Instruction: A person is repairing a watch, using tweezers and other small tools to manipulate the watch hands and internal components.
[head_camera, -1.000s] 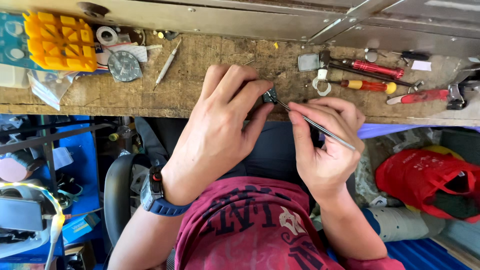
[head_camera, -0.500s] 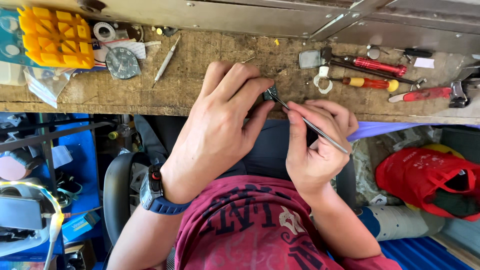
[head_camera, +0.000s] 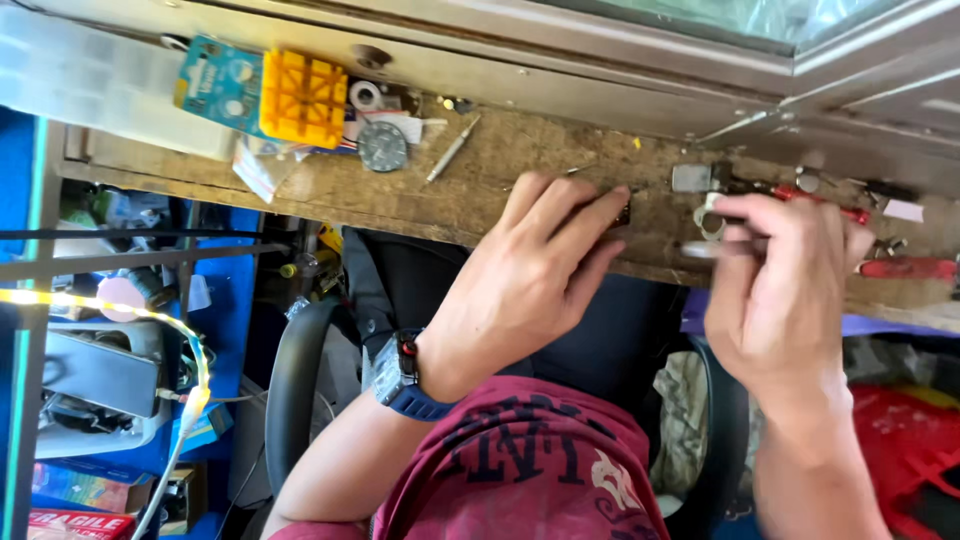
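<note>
Pinching a small dark metal part (head_camera: 622, 212) under its fingertips against the wooden bench edge (head_camera: 400, 205), the left hand (head_camera: 535, 270) is closed on it, just left of the grey block (head_camera: 690, 178). The right hand (head_camera: 780, 290) is blurred but closed around a thin metal tool (head_camera: 705, 248), held just below that grey block. The part looks light, stiff and probably slippery and easy to lose, so it seems best held by its sides, pressed on the wood.
</note>
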